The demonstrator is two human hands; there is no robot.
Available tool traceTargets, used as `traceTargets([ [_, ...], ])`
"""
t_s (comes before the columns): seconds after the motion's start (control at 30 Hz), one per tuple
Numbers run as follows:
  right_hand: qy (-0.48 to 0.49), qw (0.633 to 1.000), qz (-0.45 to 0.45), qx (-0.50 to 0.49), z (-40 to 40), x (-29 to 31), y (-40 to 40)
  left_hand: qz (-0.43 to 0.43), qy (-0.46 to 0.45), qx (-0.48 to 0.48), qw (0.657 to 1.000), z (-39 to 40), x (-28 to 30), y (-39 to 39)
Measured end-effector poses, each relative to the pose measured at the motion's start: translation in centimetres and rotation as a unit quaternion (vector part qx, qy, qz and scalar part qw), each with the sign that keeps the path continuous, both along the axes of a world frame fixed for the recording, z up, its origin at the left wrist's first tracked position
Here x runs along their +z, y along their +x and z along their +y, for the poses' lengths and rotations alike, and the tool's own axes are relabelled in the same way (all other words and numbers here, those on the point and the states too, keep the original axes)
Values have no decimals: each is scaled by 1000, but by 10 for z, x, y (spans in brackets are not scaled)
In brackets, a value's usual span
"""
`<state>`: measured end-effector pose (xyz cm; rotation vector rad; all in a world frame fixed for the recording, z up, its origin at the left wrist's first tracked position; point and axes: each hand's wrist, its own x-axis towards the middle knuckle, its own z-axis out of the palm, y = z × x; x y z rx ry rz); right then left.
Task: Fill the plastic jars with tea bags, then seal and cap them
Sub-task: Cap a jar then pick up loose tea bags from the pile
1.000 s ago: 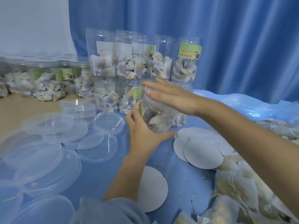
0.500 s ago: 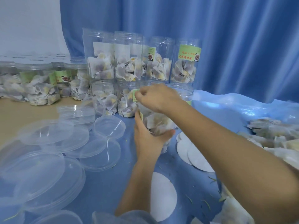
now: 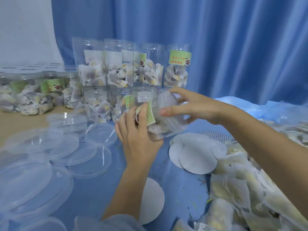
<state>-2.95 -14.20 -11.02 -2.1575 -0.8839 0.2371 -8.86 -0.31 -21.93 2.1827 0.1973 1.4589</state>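
Since half a second ago the right hand (image 3: 188,107) has unclenched from the jar's mouth; its fingers now spread loosely around the rim, holding nothing that I can make out. Nearest me lie loose tea bags (image 3: 236,194) at right and clear lids (image 3: 55,155) at left. Further in, the left hand (image 3: 138,139) grips the plastic jar (image 3: 160,120) from below, tilted, its long axis running up and right, mouth toward the right hand. Paper seal discs (image 3: 196,155) lie just beneath that hand, nearer it than the left. Filled jars (image 3: 130,67) stack behind.

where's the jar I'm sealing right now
Centre of the head view, tilted in the left hand, the right hand at its mouth, before the stacked jars.
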Motion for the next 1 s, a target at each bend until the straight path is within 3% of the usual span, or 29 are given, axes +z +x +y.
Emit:
traceTargets([
  [0.07,11,998,40,-41,-9,-6,2,-8,47,12,999,-5,-3,1],
  [0.17,0,999,-3,-41,-14,-15,-1,34,54,-9,998,-5,-8,5],
  [0.23,-24,997,-72,7,-14,-20,-7,77,-41,-95,992,-3,-8,5],
  [0.33,-36,982,-185,-3,-5,-30,-14,119,-203,-218,947,-7,-4,1],
  [0.47,122,971,-148,-145,20,-48,-23,137,-256,-169,942,-17,-4,0],
  [0.57,129,961,-163,-182,40,-51,-23,113,-259,-144,948,-13,-2,2],
  [0.67,118,967,-151,-165,47,-36,-23,100,-309,-155,933,-14,9,-3],
  [0.9,303,948,42,-89,33,-19,-30,120,-346,-197,909,-11,53,-4],
  [1.0,327,940,42,-85,48,-4,-37,149,-339,-180,911,5,83,-15],
])
